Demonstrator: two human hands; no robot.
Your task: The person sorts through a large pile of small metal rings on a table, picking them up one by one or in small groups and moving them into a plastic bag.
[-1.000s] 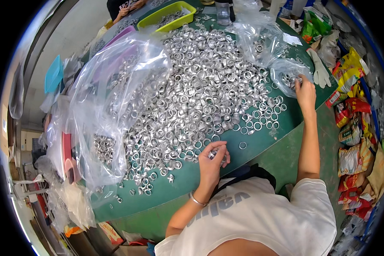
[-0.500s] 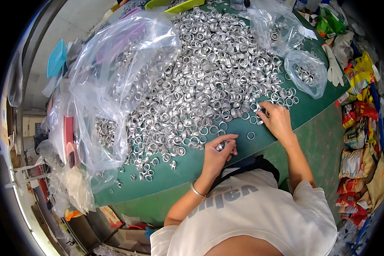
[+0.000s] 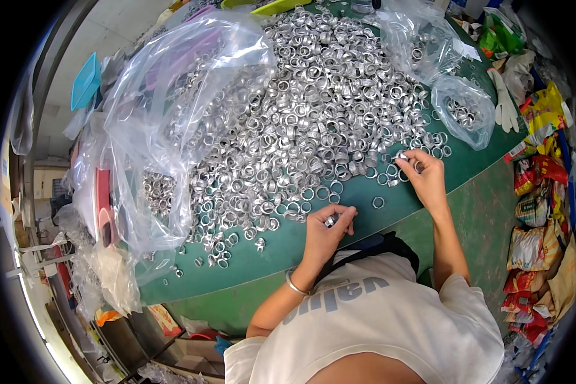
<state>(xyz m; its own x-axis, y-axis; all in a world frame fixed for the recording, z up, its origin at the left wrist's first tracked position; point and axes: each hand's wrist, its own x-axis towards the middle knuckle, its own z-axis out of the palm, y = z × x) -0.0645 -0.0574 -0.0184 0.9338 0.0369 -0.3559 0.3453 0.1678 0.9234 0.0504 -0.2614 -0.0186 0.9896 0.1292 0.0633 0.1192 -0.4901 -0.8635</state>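
A great heap of silver-coloured metal rings (image 3: pixel 320 96) spreads over the green tabletop (image 3: pixel 390 221). My left hand (image 3: pixel 324 232) is curled near the table's front edge, closed around metal rings (image 3: pixel 331 220); how many it holds is hidden by the fingers. At the heap's right edge, my right hand (image 3: pixel 429 182) pinches a metal ring (image 3: pixel 402 157) between thumb and fingertips. Another bit of silver metal shows inside its curled fingers. One loose ring (image 3: pixel 378 202) lies flat on the table between the two hands.
A large clear plastic bag (image 3: pixel 153 141) covers the heap's left part. A smaller clear bag (image 3: pixel 464 112) with rings sits at the right, beside a white glove (image 3: pixel 504 102). Yellow-green trays (image 3: pixel 281 8) stand at the far edge. Colourful packages (image 3: pixel 534 237) line the floor at right.
My right hand has shifted slightly right, and its fingers have curled in more. My left hand stays in place, with its fingers slightly changed. The whole view has shifted a little.
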